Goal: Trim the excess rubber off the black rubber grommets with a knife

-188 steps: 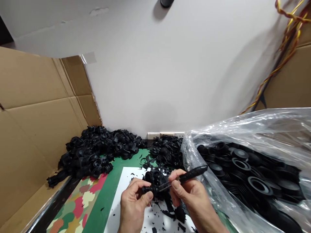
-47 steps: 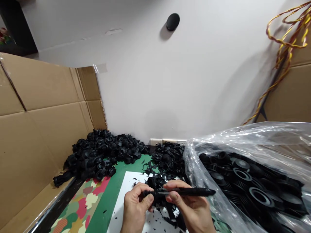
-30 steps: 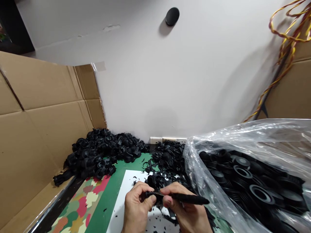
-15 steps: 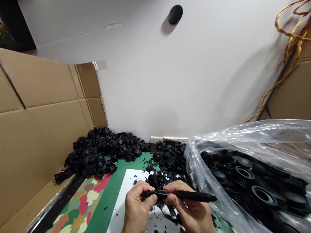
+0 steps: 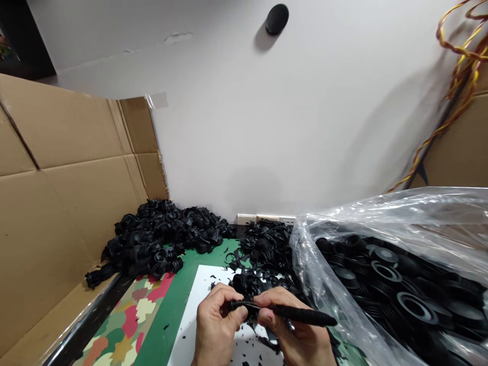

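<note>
My left hand [image 5: 218, 321] is closed, pinching a small black rubber part [image 5: 235, 304] between thumb and forefinger. My right hand [image 5: 292, 325] grips a black-handled craft knife [image 5: 305, 314], its handle tilted down to the right. The thin metal blade points left and meets the rubber part; the exact contact is hidden by the fingers. Both hands are close together over a white sheet [image 5: 190, 310] strewn with black scraps. Just beyond the fingers lies a heap of black rubber trimmings [image 5: 267, 244].
A pile of ribbed black rubber parts [image 5: 163, 234] lies at the back left beside a cardboard wall [image 5: 76, 188]. On the right, a clear plastic bag [image 5: 316, 274] holds many black rubber bellows [image 5: 385, 279]. A green mat [image 5: 160, 315] lies under the sheet; power sockets [image 5: 247, 219] line the wall.
The right hand and knife have shifted slightly; the handle's rear end sits a little lower and further left. The left hand keeps its hold on the rubber part.
</note>
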The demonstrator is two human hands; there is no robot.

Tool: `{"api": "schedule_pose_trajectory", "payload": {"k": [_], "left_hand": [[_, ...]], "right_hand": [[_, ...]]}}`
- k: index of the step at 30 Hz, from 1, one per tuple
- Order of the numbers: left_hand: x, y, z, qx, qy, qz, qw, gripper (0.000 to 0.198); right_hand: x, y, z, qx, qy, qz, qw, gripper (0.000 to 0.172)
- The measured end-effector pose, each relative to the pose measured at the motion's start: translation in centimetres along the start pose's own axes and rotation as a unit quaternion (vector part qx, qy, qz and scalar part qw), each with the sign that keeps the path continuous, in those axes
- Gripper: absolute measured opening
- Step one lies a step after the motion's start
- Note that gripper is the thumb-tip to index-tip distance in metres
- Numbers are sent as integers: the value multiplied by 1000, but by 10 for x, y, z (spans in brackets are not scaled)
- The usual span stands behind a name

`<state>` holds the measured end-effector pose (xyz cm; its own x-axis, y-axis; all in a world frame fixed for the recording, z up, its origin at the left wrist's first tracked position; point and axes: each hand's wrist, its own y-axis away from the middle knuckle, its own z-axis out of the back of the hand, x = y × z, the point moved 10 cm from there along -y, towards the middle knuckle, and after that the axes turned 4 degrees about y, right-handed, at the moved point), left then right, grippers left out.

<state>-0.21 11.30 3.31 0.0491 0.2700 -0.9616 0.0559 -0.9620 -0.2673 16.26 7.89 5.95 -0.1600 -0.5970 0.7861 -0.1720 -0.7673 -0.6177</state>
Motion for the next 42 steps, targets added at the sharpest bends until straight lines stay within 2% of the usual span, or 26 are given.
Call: {"api": "schedule_pose_trajectory", "payload": {"k": [5,9,11,14,17,20,23,26,30,35,42], "left_hand": [[-1,1,-1,1,0,-7,1000,10],[0,2,-7,16,31,3,999,10],[0,1,-7,17,43,3,999,10],[0,0,-5,18,45,2,999,11],[-1,-1,-5,21,38,-9,999,9],[-3,0,-5,24,35,-18,999,7],[1,1,-7,34,58,8,998,6],[9,2,-10,47,81,46,994,12],[13,1,-7,37,76,62,995,15],[4,1,-6,25,54,29,998,9],[-4,1,-4,16,5,-8,1000,3]], "right_hand": [[8,3,-3,7,26,32,999,21],[15,-4,13,-21,71,77,994,13],[7,-10,24,-39,89,46,994,10],[-12,-13,34,-67,40,-57,995,13],[-23,-10,28,-70,-54,-134,987,22],[-24,-8,14,-39,-126,-167,977,27],[-26,-6,7,-18,-147,-183,972,28],[-28,-4,5,-4,-149,-184,972,28],[-28,-2,4,6,-140,-173,975,27],[-17,-5,9,-6,-114,-110,987,24],[-15,-4,2,22,-93,-95,991,24]]}}
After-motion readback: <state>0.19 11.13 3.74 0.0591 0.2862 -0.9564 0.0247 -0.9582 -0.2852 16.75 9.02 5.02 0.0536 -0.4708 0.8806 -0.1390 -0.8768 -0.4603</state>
